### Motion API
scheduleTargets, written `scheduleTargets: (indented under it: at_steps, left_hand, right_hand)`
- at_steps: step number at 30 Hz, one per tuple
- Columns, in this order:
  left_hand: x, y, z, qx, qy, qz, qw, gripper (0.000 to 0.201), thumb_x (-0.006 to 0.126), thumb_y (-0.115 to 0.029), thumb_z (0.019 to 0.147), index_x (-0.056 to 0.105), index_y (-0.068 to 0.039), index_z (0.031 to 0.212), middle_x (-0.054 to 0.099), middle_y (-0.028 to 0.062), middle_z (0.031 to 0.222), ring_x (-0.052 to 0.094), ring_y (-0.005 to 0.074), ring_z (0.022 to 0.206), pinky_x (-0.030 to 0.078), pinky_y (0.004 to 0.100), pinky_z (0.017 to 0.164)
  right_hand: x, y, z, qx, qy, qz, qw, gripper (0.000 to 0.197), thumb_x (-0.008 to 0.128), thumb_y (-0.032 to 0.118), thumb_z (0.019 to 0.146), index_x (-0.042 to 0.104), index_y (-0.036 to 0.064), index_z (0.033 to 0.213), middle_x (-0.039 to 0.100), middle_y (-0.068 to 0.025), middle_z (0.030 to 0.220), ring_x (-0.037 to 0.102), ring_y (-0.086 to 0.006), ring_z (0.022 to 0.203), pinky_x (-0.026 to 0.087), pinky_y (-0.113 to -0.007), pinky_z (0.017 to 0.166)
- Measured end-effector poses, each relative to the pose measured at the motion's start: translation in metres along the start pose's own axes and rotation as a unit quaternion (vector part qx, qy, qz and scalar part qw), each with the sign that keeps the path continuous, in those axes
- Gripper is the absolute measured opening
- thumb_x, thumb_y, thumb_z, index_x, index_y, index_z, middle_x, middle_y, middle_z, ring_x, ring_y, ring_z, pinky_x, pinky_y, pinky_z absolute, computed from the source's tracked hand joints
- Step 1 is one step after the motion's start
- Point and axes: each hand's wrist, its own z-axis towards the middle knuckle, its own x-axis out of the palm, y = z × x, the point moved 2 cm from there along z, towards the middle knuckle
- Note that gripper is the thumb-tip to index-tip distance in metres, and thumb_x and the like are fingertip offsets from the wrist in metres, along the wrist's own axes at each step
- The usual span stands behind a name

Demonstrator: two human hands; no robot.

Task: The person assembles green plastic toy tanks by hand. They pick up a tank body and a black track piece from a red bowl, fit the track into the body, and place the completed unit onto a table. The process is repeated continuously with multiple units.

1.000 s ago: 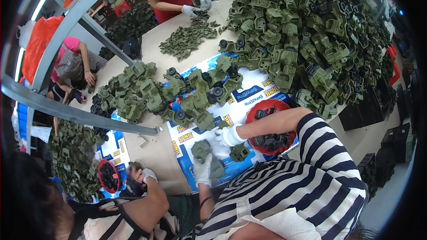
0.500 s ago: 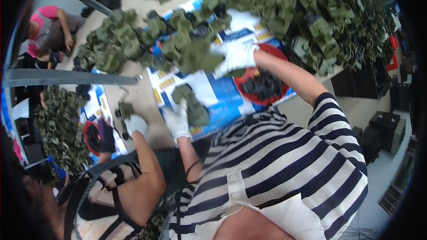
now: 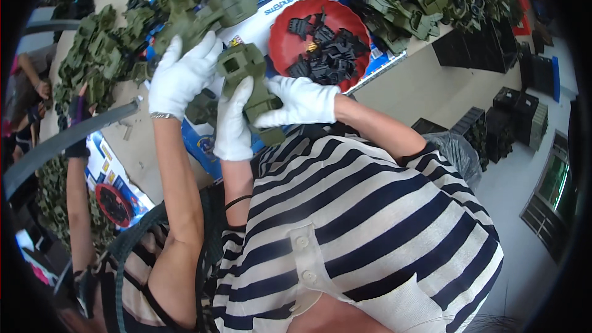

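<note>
An olive-green plastic toy vehicle body (image 3: 242,65), with a square opening at its top end, is held just in front of my striped shirt. My left hand (image 3: 235,124), in a white glove, grips its near side with the thumb laid along it. From the right, my white-gloved right hand (image 3: 305,100) closes its fingers on the lower end of the same body. Beyond it sits a red scalloped bowl (image 3: 279,36) with several small black plastic parts (image 3: 338,55) inside. Another green piece (image 3: 200,110) lies partly hidden behind my left hand.
A co-worker's white-gloved hand (image 3: 184,77) reaches in close beside my left hand, at green parts on the table. Heaps of green parts (image 3: 425,0) cover the far right, with more (image 3: 92,65) at left. A grey metal bar (image 3: 74,139) crosses the left side. Black crates (image 3: 515,117) stand right.
My right hand has come back from the far green parts toward my body. Both hands now meet on one green vehicle body. The co-worker's gloved hand has reached forward, and my view has shifted.
</note>
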Motion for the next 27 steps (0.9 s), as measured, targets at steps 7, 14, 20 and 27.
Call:
scheduleTargets:
  at_steps: [7, 14, 20, 27]
  left_hand:
    - [-0.015, 0.012, 0.023, 0.082, -0.087, 0.099, 0.988, 0.052, 0.075, -0.012, 0.086, 0.052, -0.005, 0.132, 0.067, 0.0065, 0.111, 0.066, 0.0148, 0.093, 0.055, 0.0308, 0.081]
    - [0.012, -0.018, 0.028, 0.233, -0.294, 0.536, 0.756, 0.089, 0.086, -0.033, 0.066, 0.042, -0.006, 0.137, 0.066, 0.0196, 0.113, 0.067, 0.0364, 0.097, 0.053, 0.0456, 0.086]
    - [0.023, -0.117, 0.081, 0.144, -0.195, 0.111, 0.964, 0.084, 0.075, -0.047, 0.085, 0.038, -0.005, 0.147, 0.057, 0.0108, 0.134, 0.052, 0.0189, 0.125, 0.04, 0.0357, 0.106]
    - [0.005, -0.2, 0.101, 0.23, -0.094, 0.103, 0.963, 0.096, 0.068, -0.048, 0.089, 0.017, 0.004, 0.152, 0.018, 0.0253, 0.158, 0.031, 0.0374, 0.142, 0.039, 0.0473, 0.113]
  right_hand:
    - [-0.071, -0.093, -0.028, 0.216, -0.156, 0.1, 0.959, 0.047, 0.071, 0.037, 0.089, 0.066, 0.0027, 0.121, 0.07, -0.0156, 0.11, 0.068, -0.0204, 0.1, 0.052, -0.031, 0.09]
    - [-0.065, -0.076, -0.002, 0.164, -0.163, 0.026, 0.973, 0.041, 0.069, 0.034, 0.09, 0.067, 0.0035, 0.118, 0.069, -0.018, 0.109, 0.068, -0.0306, 0.1, 0.052, -0.037, 0.089]
    - [-0.056, -0.095, 0.0, 0.135, -0.156, -0.056, 0.977, 0.041, 0.067, 0.04, 0.088, 0.069, 0.0093, 0.116, 0.069, -0.0162, 0.111, 0.066, -0.0325, 0.101, 0.052, -0.039, 0.089]
    - [-0.076, -0.091, 0.005, 0.127, -0.165, -0.04, 0.977, 0.038, 0.069, 0.036, 0.088, 0.07, 0.0081, 0.113, 0.07, -0.0169, 0.106, 0.066, -0.0338, 0.098, 0.052, -0.04, 0.088]
